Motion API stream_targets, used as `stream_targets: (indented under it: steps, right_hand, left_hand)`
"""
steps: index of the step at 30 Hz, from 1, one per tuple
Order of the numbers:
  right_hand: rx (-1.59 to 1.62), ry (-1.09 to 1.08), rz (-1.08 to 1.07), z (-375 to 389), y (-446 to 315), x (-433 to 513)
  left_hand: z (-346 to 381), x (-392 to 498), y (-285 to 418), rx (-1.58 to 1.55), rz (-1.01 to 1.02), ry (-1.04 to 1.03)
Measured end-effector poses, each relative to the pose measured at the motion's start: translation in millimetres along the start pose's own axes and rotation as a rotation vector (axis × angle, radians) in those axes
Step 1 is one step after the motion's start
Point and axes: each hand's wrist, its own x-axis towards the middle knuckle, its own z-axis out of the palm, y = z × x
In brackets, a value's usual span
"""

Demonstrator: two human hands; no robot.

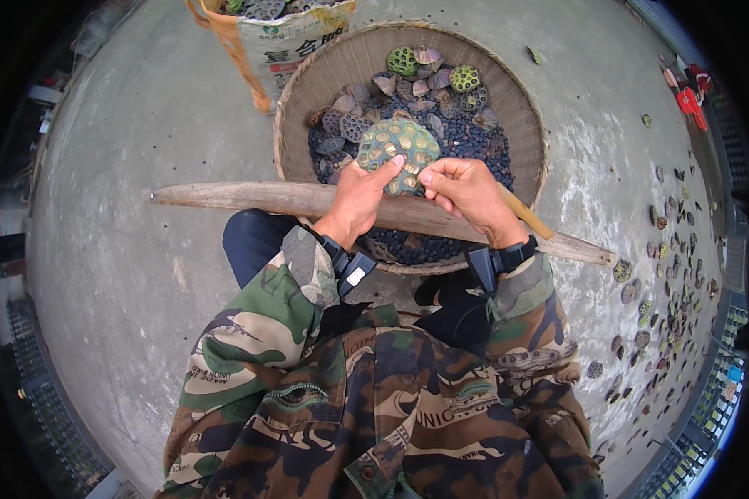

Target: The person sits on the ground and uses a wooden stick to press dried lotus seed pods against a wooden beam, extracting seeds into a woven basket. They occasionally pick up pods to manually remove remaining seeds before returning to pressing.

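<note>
My left hand grips a large green lotus seed pod, thumb across its holed face. At the pod's lower right edge, my right hand pinches with thumb and forefinger; whether a seed is between them is hidden. Both hands are above a thick wooden pole that lies across a round woven basket. Inside the basket are many loose dark lotus seeds. Dry brown pods and a few greener pods lie on top of the seeds, towards the far side.
A woven plastic sack bearing print stands behind the basket at left, with pods at its mouth. Under my right wrist, a yellowish bamboo piece meets the pole. Many scattered pods cover the concrete floor at right. A red object is farther off.
</note>
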Motion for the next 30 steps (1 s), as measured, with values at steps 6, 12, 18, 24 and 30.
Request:
stream_targets:
  steps: [6,12,18,24,30]
  right_hand:
    - [-1.114,0.612,-0.366,-53.5,3.6,21.2]
    - [0.05,0.098,0.124,-33.7,42.5,13.1]
    - [0.321,0.678,-0.143,-136.3,40.2,-28.2]
    - [-0.281,0.738,-0.047,-199.4,54.9,-90.4]
    - [-1.333,0.57,0.073,-147.7,83.8,-92.4]
  left_hand:
    - [-17.0,3.9,21.9,0.203,-0.186,0.142]
    - [-11.3,11.4,12.5,0.308,-0.301,-0.326]
    - [-42.5,-8.1,-3.2,1.125,-0.387,-0.599]
    - [-74.7,-8.8,-65.6,1.708,-0.596,-0.918]
    - [-84.0,5.9,-104.0,1.69,-0.889,-0.929]
